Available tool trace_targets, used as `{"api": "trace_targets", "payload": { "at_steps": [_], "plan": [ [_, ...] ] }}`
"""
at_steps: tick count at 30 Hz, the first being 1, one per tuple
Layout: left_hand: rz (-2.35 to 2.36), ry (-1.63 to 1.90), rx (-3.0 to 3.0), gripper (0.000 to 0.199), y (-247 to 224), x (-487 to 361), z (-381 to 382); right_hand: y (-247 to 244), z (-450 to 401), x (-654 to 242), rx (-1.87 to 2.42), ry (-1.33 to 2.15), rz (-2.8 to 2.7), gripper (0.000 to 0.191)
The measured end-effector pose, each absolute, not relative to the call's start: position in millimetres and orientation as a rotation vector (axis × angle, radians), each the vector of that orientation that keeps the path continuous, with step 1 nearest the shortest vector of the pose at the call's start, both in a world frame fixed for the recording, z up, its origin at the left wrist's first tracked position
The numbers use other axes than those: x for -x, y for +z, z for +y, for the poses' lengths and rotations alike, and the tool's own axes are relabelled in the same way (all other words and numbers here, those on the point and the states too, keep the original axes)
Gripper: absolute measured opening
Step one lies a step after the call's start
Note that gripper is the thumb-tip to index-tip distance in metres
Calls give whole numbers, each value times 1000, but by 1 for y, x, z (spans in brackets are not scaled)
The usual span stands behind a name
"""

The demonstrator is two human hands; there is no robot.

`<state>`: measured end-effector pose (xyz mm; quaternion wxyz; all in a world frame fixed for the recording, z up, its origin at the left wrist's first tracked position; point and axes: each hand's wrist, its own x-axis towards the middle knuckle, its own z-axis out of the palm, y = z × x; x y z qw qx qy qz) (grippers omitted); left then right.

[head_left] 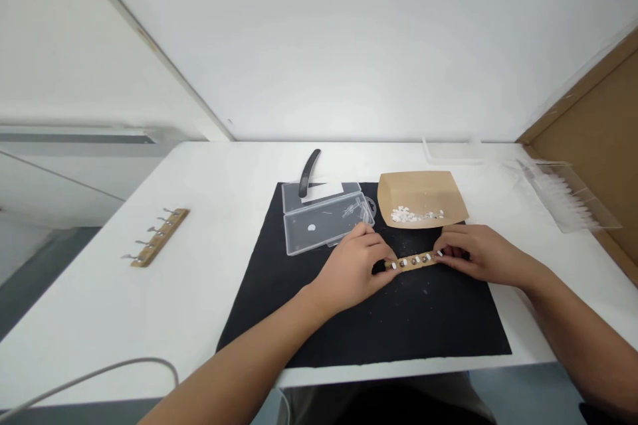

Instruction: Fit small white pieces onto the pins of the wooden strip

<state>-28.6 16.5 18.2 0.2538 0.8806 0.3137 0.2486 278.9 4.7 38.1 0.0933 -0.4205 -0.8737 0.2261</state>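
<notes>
A narrow wooden strip (412, 261) lies across the black mat (399, 319), with small metal studs and several white nail tips along its top. My left hand (356, 264) is closed round the strip's left end, thumb and fingertips pinching it beside a white tip. At the opposite end, my right hand (471, 251) pinches a small white nail tip (439, 254) between thumb and finger, close against the strip. Behind my right hand stands a brown paper tray (423, 189) with a scatter of white nail tips (405, 214) in it.
An open clear plastic case (321, 226) holds small clear pieces; a dark curved nail file (308, 176) rests on its lid. Another wooden strip with upright metal holders (160, 238) lies at left. Clear plastic trays (561, 196) are at right. A cable (119, 364) crosses the front-left edge.
</notes>
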Motion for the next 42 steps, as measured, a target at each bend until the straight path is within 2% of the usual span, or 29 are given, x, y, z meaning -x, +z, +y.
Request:
{"api": "trace_targets", "payload": {
  "at_steps": [17, 24, 29, 31, 34, 36, 42],
  "plan": [
    [829, 700, -2410, 8, 17, 32, 18, 38, 1, -279, 1282, 665, -2611, 15],
    [802, 934, -2406, 10, 21, 29, 10, 35, 1, -280, 1306, 680, -2604, 14],
    [780, 1095, -2430, 3, 23, 27, 11, 35, 1, -281, 1292, 679, -2615, 14],
    [771, 1136, -2437, 2, 22, 26, 13, 38, 0, -281, 1257, 655, -2614, 22],
    [745, 1175, -2436, 3, 20, 26, 14, 43, 0, -280, 1183, 528, -2587, 53],
    [731, 1201, -2426, 3, 17, 25, 13, 46, 0, -278, 1099, 426, -2548, 59],
    [617, 1413, -2335, 14, 13, 19, 9, 55, -10, -257, 816, 197, -2415, 39]
  ]
}}
